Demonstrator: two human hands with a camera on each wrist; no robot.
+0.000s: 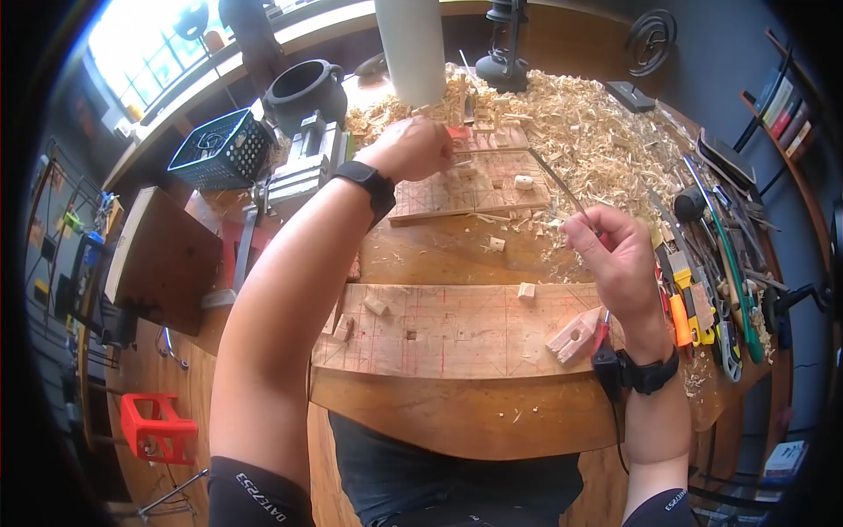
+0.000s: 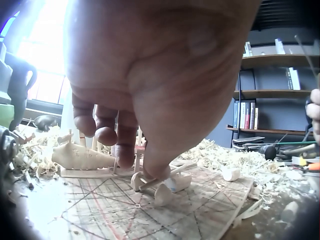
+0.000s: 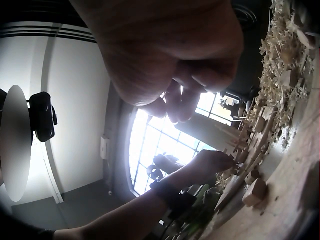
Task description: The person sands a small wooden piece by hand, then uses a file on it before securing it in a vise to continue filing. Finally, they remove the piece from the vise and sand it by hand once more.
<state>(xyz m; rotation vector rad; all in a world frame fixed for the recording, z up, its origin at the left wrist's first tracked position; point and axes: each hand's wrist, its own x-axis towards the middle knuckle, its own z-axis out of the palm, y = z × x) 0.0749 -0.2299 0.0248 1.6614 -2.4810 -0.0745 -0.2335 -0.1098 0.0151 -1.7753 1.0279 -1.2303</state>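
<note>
My left hand reaches over the far marked board, fingers pointing down. In the left wrist view its thumb lies on a thin wooden stick among small rounded wooden pieces; the index fingertip is hidden behind the thumb. My right hand holds a slim metal-shafted tool between thumb and fingers, its shaft slanting up and left towards the far board; the handle is mostly hidden in the hand. Below that hand, a pointed wooden block with a hole lies on the near marked board.
Wood shavings heap across the back right. Files, knives and other hand tools crowd the right edge. A metal vise, a dark pot and a perforated basket stand at left. A white cylinder rises at the back.
</note>
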